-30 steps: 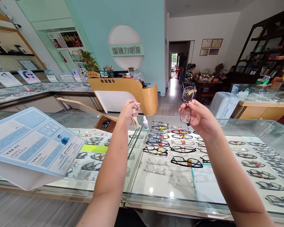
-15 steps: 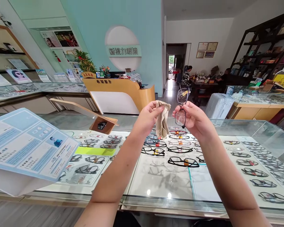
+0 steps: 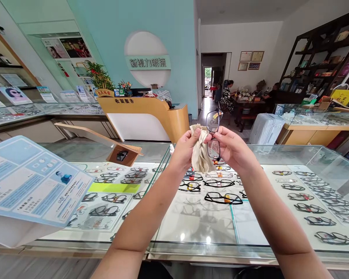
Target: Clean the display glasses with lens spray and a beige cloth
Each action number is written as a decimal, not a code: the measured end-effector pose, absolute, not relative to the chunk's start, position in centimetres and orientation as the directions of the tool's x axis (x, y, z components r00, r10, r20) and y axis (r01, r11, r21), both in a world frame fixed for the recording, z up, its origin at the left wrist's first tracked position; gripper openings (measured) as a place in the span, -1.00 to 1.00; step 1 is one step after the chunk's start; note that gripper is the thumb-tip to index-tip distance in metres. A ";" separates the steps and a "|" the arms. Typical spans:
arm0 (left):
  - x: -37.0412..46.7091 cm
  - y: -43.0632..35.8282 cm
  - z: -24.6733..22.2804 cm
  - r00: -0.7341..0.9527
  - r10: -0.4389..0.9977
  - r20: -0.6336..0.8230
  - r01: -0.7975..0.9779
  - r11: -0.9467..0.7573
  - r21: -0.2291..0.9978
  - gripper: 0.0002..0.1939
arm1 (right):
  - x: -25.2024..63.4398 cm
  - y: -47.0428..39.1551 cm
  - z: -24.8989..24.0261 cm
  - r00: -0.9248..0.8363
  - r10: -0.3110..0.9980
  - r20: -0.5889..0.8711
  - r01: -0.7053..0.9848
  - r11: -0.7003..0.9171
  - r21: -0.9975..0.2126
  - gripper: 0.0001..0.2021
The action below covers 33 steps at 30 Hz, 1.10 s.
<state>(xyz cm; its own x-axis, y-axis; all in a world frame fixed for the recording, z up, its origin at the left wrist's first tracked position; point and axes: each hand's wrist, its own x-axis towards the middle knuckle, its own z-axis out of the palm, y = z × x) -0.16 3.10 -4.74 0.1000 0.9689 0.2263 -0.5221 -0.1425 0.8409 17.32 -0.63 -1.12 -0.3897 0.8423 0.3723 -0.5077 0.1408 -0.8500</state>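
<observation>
My left hand (image 3: 186,149) pinches a beige cleaning cloth (image 3: 202,159) with a zigzag edge, which hangs down in folds. Just to the right, my right hand (image 3: 228,145) grips a pair of dark-rimmed eyeglasses (image 3: 213,122) near the bridge. The glasses are turned on end, one lens above the other, and a yellow sticker shows on the upper lens. Cloth and lower lens are side by side and seem to touch. Both hands are held up over the glass display case (image 3: 192,228).
Rows of eyeglass frames (image 3: 223,198) lie inside the case. On its left stand a blue-and-white printed card (image 3: 31,182) and a tilted wooden-framed mirror (image 3: 99,135). A yellow counter (image 3: 142,112) is behind. People (image 3: 228,95) sit at a far table.
The two hands have come closer together. The glasses have moved left, up to the cloth, and the cloth is spread wider. The view has shifted slightly.
</observation>
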 end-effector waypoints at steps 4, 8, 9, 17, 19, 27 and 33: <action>-0.1 4.4 -5.1 0.325 0.941 0.090 -0.552 0.112 0.827 -0.60 | 17.7 0.1 -1.2 -0.338 0.870 0.358 -0.529 0.139 -0.837 -0.66; 0.1 3.9 -4.7 0.441 0.886 0.143 -0.582 0.161 0.797 -0.46 | 18.4 0.8 -1.1 -0.323 0.892 0.316 -0.539 0.101 -0.836 -0.65; 0.1 3.6 -4.6 0.453 0.877 0.157 -0.577 0.154 0.802 -0.44 | 18.6 0.9 -1.0 -0.319 0.896 0.309 -0.546 0.093 -0.832 -0.65; -0.5 3.1 -4.6 0.306 0.939 0.156 -0.474 0.008 0.881 -0.50 | 20.3 1.1 -0.4 -0.288 0.907 0.309 -0.555 0.105 -0.825 -0.71; -0.4 3.0 -4.5 0.279 0.943 0.182 -0.470 -0.031 0.882 -0.49 | 20.4 1.2 -0.3 -0.287 0.907 0.308 -0.560 0.102 -0.822 -0.70; 0.1 2.8 -4.4 0.140 0.946 0.293 -0.490 -0.191 0.851 -0.45 | 20.4 0.9 -0.4 -0.294 0.904 0.311 -0.522 0.121 -0.844 -0.71; 0.0 3.0 -4.4 0.134 0.953 0.273 -0.511 -0.170 0.843 -0.50 | 19.5 1.1 -0.8 -0.362 0.874 0.324 -0.494 0.115 -0.862 -0.67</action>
